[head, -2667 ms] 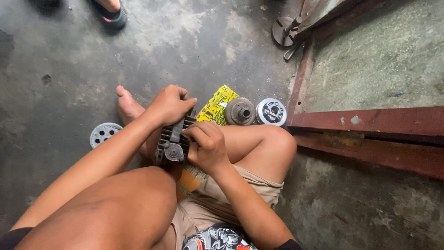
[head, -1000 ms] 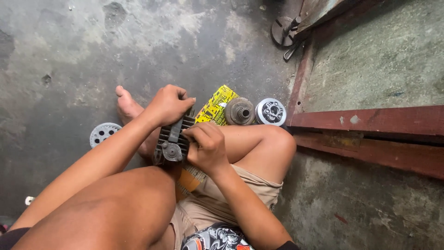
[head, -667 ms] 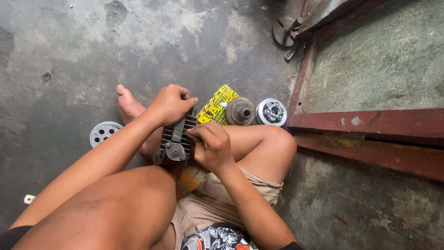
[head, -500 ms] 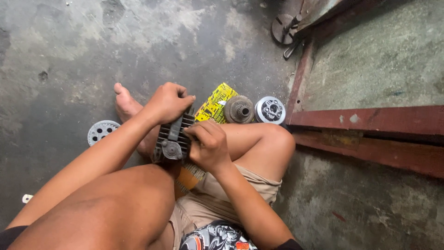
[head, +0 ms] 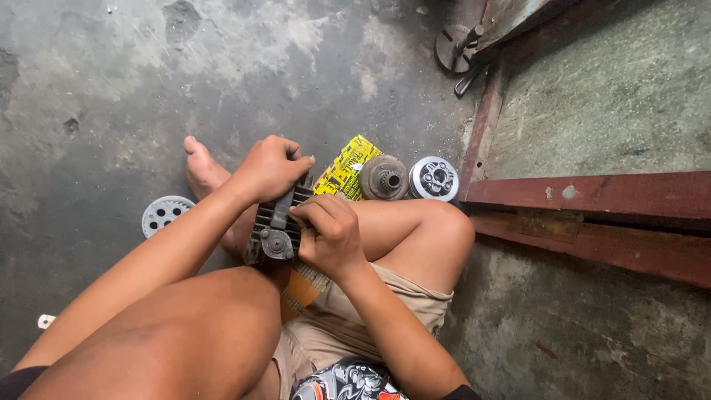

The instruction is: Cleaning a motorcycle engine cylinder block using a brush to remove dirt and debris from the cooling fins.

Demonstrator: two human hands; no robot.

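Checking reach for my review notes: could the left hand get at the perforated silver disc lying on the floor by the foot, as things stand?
Probably yes, once it lets go. The left hand grips the top of the finned metal part, so it is occupied. The perforated silver disc lies in the open on the concrete floor, with nothing on it.

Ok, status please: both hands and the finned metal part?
Left hand grips finned metal part on top. Right hand pinches its side. Nothing in the way.

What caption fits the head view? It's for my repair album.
Seated on concrete, left hand and right hand grip a dark finned engine part.
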